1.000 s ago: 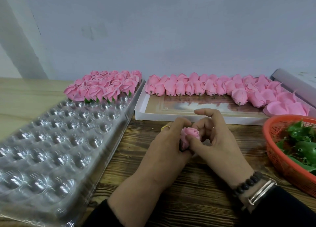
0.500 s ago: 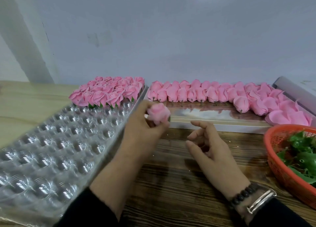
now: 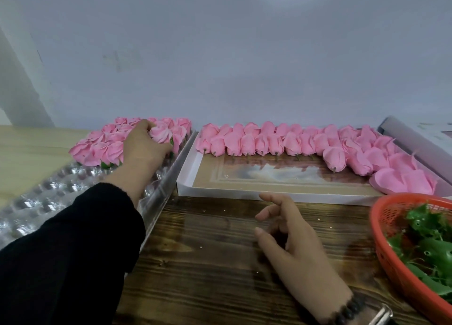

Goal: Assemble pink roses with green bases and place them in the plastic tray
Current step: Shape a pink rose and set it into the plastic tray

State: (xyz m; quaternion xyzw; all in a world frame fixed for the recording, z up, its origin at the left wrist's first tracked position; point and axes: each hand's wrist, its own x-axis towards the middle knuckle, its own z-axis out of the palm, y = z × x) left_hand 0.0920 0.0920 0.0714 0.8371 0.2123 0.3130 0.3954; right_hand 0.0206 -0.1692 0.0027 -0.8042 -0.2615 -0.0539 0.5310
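Many roses (image 3: 102,148) in tray (image 3: 49,197), leaves (image 3: 430,246) in basket (image 3: 381,258)

Small craft-assembly workstation: wooden surface (image 3: 220,263) standing against bare wall, carrying clear blister tray (image 3: 49,202), white box (image 3: 244,192) of unfinished pink rose heads (image 3: 269,141), orange basket (image 3: 381,251) holding green bases (image 3: 430,246).
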